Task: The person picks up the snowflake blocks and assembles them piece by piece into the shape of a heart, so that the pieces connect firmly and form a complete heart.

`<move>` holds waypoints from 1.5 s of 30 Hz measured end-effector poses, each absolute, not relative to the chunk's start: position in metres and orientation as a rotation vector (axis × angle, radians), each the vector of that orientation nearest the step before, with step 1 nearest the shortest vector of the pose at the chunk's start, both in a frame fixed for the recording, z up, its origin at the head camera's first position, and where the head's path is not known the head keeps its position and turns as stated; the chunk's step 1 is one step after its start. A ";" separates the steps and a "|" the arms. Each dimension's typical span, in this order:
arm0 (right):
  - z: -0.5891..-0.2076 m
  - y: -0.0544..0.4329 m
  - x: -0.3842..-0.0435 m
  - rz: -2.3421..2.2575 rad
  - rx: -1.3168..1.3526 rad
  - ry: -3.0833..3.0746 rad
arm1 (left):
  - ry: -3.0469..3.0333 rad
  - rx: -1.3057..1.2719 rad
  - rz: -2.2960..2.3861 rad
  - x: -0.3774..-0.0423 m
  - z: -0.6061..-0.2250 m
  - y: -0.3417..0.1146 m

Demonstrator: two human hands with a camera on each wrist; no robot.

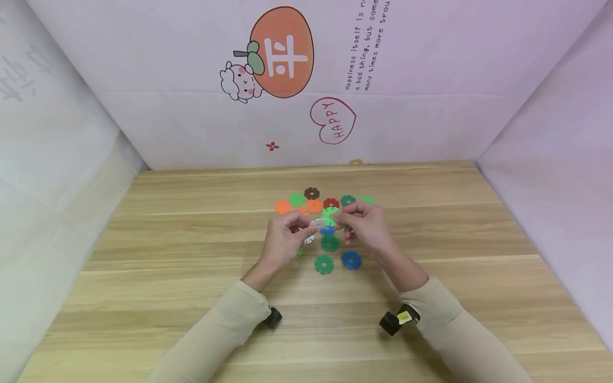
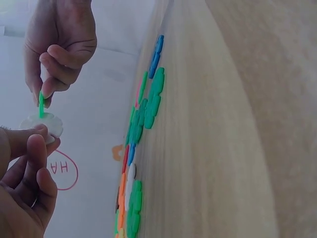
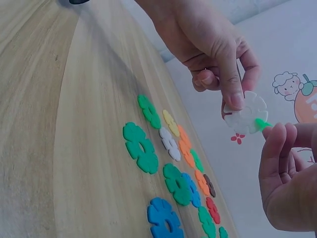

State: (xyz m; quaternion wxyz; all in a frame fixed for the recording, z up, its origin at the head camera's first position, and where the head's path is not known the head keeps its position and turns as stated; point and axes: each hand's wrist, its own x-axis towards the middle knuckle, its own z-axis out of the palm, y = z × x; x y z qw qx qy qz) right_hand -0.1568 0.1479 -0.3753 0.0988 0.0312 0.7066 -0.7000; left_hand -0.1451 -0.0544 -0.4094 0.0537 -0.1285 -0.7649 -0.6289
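Note:
Thumb and fingers of my left hand (image 1: 280,242) pinch a white notched snowflake disc (image 3: 251,118). A light green snowflake disc (image 1: 329,215) is pinched by my right hand (image 1: 371,227). Both discs are held up off the table, edge to edge. In the left wrist view the green one (image 2: 41,105) stands crosswise on the white disc's rim; how deep the slots engage cannot be told. Below the hands lie a blue disc (image 1: 327,231), a dark green disc (image 1: 330,243) and another white disc (image 1: 309,240).
More flat discs lie around: orange (image 1: 283,207), brown (image 1: 312,193), red (image 1: 331,203), green (image 1: 324,265) and blue (image 1: 351,260). The wooden table (image 1: 191,298) ends at a printed white cloth wall (image 1: 191,127) behind them. A yellow disc (image 3: 171,123) shows in the right wrist view.

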 end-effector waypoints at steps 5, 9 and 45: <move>-0.379 0.147 -0.158 -2.060 0.112 2.053 | -2.335 -0.373 -1.909 -0.144 -0.409 -0.055; -0.380 0.143 -0.156 -2.086 0.105 2.015 | -2.333 -0.383 -1.906 -0.144 -0.409 -0.056; -0.372 0.158 -0.163 -1.833 -0.254 2.416 | -2.479 -0.219 -1.868 -0.154 -0.406 -0.070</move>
